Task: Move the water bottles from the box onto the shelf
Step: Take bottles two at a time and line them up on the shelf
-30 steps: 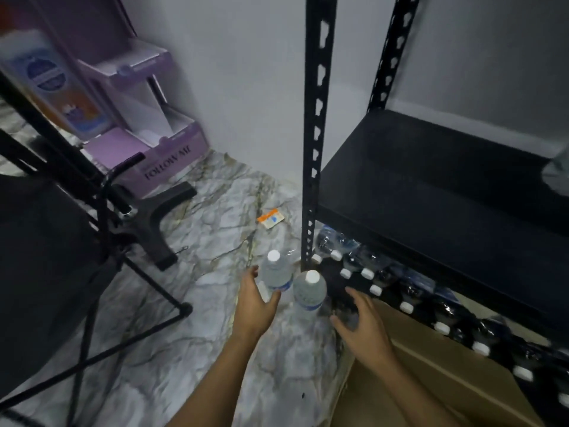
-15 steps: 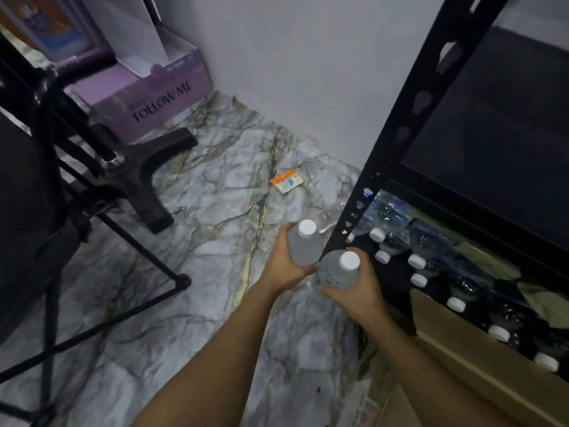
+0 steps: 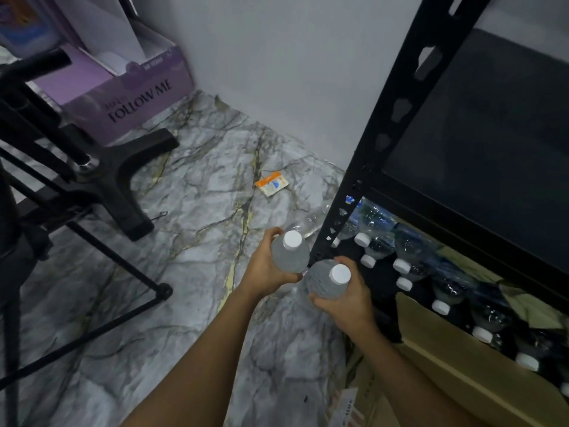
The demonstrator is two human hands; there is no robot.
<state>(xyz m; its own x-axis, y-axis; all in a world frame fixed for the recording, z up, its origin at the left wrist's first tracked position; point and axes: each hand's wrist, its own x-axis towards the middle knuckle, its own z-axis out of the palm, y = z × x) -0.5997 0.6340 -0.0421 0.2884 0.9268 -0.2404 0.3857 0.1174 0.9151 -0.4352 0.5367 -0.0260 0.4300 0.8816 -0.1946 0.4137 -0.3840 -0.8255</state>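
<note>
I have a water bottle in each hand. My left hand (image 3: 261,269) is curled round the body of the left bottle (image 3: 291,257), with the fingers wrapping its far side and the thumb at its near side. Its white cap points up toward me, above my knuckles. My right hand (image 3: 349,302) grips the right bottle (image 3: 321,283) the same way, with the palm under and behind it, the fingertips showing over the top edge and the thumb on the near left side. The two bottles are upright and just beside each other, the right one nearer to me and lower in view; I cannot tell whether they touch.

Both bottles are over the marble floor (image 3: 184,241), close against the left side of the shelf's black upright post (image 3: 394,118). The dark shelf board (image 3: 477,149) lies up and to the right of my hands, well apart from them. Below that board is the cardboard box (image 3: 446,352), and a row of white-capped bottles (image 3: 401,265) stands in it, starting just to the right of my right hand.

Further off on the floor lie a small orange and white packet (image 3: 271,187), a purple carton (image 3: 132,97) printed FOLLOW ME against the wall, and a black stand base (image 3: 123,180).
</note>
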